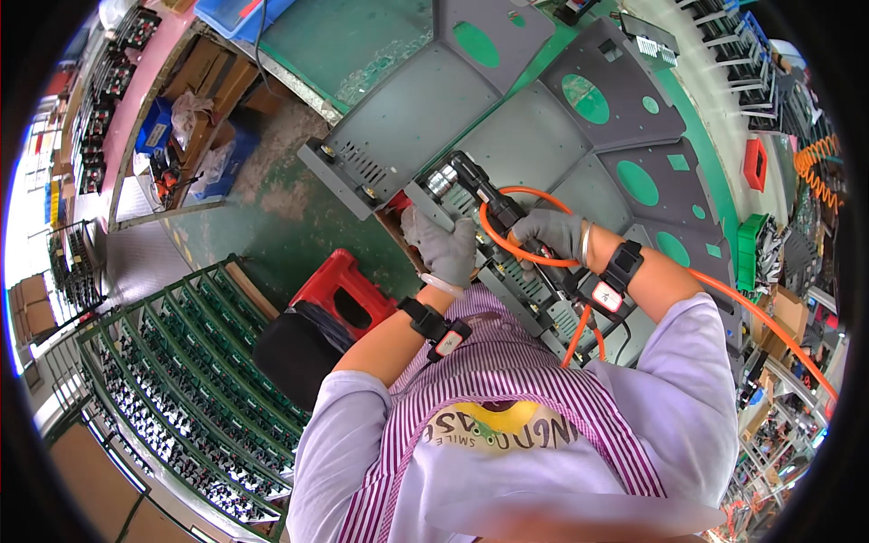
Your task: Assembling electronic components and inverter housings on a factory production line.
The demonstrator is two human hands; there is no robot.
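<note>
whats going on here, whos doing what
A person holds a black hand tool in the gloved right hand, with an orange hose looping near it. The gloved left hand is at the near edge of grey metal panels; its grip is unclear. The panels lie side by side.

Workbench (pixel 385 45), green top, well laden.
Directly on it: grey metal panels (pixel 534 136), at least four, bent, pierced with large oval openings, laid side by side and running from far edge toward near right; one blue bin (pixel 226 20), far left corner.
</note>
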